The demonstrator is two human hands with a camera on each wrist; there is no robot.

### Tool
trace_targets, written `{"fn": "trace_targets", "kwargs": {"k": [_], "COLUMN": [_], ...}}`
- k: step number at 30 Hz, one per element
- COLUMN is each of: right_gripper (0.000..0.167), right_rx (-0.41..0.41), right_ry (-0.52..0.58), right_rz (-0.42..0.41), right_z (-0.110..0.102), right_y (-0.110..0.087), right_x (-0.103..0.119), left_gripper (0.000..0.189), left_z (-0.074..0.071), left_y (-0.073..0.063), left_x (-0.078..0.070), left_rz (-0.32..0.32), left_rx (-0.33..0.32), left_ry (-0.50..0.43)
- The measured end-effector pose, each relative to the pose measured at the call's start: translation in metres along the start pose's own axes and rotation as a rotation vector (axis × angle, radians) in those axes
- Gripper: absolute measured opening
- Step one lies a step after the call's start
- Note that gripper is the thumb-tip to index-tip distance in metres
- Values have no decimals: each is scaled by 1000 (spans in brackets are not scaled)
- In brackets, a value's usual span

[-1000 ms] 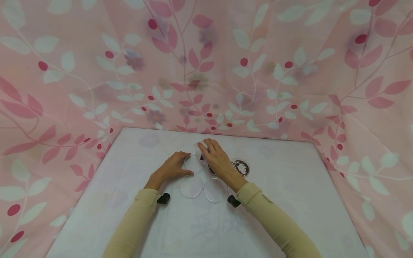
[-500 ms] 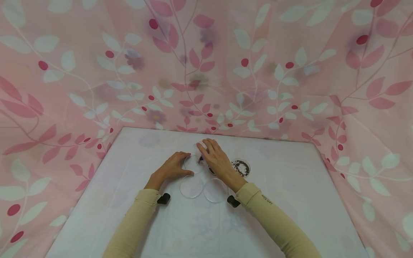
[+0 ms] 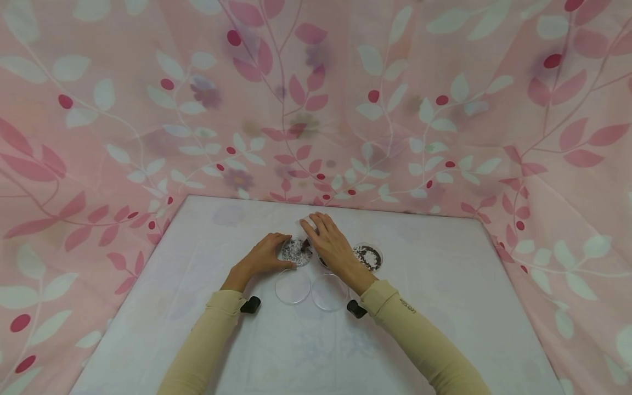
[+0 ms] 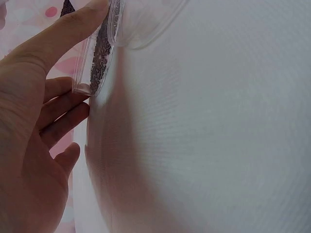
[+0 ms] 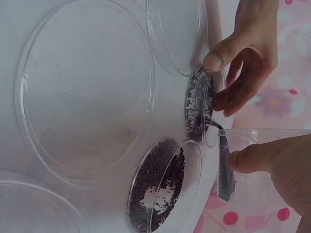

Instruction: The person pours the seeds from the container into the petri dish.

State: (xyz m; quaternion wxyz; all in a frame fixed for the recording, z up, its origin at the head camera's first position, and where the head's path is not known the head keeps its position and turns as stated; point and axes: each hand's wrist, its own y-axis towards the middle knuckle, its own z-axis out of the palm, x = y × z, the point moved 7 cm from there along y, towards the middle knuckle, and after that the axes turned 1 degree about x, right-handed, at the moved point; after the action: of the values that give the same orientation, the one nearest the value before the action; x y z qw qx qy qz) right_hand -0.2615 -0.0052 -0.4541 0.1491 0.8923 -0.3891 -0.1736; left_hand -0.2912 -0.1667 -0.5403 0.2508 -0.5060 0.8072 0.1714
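Step in hand, by the look of it: tipping dark seeds from a clear cup (image 5: 252, 160) into the seeded dish (image 3: 297, 250) at the table (image 3: 444, 307) centre.

L hand (image 3: 261, 258) steadies that dish, thumb and fingers curled round its rim on the left side; the left wrist view shows the thumb on the rim edge. R hand (image 3: 332, 244) sits just right of the dish, fingers wrapped round the tilted cup, lip over the dish's far edge; a dark clump of seeds is left near the lip.

Second seed dish (image 5: 163, 187) lies just beside it under the R hand, a third (image 3: 367, 256) further right, apart. Two empty dishes (image 3: 293, 286) (image 3: 328, 291) sit just nearer the person.

Next move prob calls for a gentle tilt or tap, keeping the lip inside the rim w/ the L hand firm, else seeds could spill onto the cloth.
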Motion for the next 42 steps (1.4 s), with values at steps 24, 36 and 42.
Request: {"fn": "trace_targets", "kwargs": {"k": [24, 36, 42], "right_gripper": [55, 56, 57], "right_rx": [11, -18, -20], "right_ry": [9, 21, 17], "right_rz": [29, 19, 19], "right_z": [0, -1, -3], "right_y": [0, -2, -2], "right_x": [-3, -2, -2], "left_gripper": [89, 90, 89], "left_z": [1, 2, 1], "left_y": [0, 1, 1], "left_x": [2, 1, 1], "left_rz": [-9, -7, -10], "left_rx": [5, 5, 1], "left_ry": [-8, -12, -6]}}
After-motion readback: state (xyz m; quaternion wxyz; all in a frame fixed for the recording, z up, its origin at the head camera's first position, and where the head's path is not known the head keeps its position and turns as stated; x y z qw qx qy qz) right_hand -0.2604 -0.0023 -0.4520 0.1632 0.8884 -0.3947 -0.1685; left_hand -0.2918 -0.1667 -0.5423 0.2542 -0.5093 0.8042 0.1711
